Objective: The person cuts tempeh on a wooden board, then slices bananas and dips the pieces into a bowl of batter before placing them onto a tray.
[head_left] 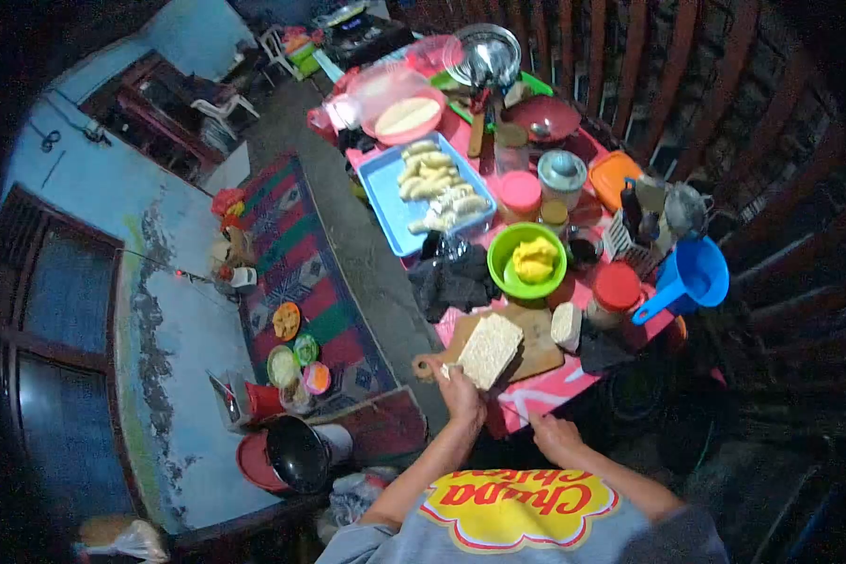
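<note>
A pale, grainy block (490,350) lies tilted on the wooden cutting board (539,344). My left hand (462,393) has its fingers at the block's lower left corner, gripping it. To the right, my right hand (556,438) is closed at the table's front edge, around something too small to make out. A second, smaller pale piece (566,325) stands at the board's right end. Behind the board sits a green bowl (499,269) with a yellow lump (534,260) in it.
A blue tray (383,209) of whitish pieces stands behind on the left. Several jars, a red-lidded one (617,286) among them, and a blue dipper (699,273) are at the right. Black cloth (449,285) lies beside the board. Slatted railing borders the right.
</note>
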`<state>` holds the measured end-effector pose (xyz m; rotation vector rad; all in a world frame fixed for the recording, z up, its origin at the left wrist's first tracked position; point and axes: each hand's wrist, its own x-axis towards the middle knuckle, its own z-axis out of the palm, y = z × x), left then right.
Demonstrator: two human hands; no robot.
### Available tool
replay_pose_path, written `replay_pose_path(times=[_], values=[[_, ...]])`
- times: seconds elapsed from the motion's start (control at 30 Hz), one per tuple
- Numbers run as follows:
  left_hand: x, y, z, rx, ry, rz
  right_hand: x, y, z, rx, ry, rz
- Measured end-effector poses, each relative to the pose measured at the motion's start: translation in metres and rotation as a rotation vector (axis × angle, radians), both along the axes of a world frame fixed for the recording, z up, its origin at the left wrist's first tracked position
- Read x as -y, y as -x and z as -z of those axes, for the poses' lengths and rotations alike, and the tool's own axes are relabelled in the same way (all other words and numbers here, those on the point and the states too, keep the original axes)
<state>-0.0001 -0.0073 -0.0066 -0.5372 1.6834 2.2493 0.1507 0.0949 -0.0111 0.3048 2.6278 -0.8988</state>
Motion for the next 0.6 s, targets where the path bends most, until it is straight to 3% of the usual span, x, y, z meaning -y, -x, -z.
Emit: replay_pose_path(times=[0.1, 0.17, 0.23, 0.3, 0.37, 0.4, 0.47, 0.5, 0.53, 0.57, 0.6], values=[[-0.003, 0.006, -0.011, 0.024, -0.064, -0.081, -0.018, -0.018, -0.009, 0.005, 0.02, -0.016], [-0.005, 0.007, -0.035, 0.043, 0.13, 0.02, -0.025, -0.019, -0.031, -0.027, 0.096, 0.084], [-0.008, 0.017, -0.021, 0.022, 0.242, 0.075, -0.025, -0.002, -0.04, 0.087, 0.054, 0.246], [-0.019, 0.026, -0.011, -0.095, 0.697, 0.133, -0.025, 0.016, -0.023, -0.045, 0.057, 0.314], [-0.025, 0.037, 0.003, -0.193, 0.606, 0.195, -0.024, 0.036, -0.007, -0.099, 0.116, 0.367], [-0.025, 0.041, -0.001, -0.218, 0.631, 0.242, -0.024, 0.046, -0.012, 0.003, 0.145, 0.382], [-0.021, 0.044, -0.018, -0.18, 0.655, 0.292, -0.022, 0.054, 0.035, -0.279, 0.0, 0.415], [-0.017, 0.042, -0.027, -0.128, 0.656, 0.291, -0.023, 0.06, 0.015, -0.269, 0.122, 0.477], [-0.009, 0.044, -0.019, -0.103, 0.365, 0.33, -0.022, 0.064, 0.026, -0.373, 0.06, 0.486], [0.001, 0.047, -0.013, -0.088, 0.066, 0.35, -0.025, 0.066, 0.03, -0.357, 0.164, 0.578], [0.014, 0.045, -0.028, -0.107, 0.1, 0.518, -0.025, 0.064, 0.036, -0.394, 0.142, 0.569]])
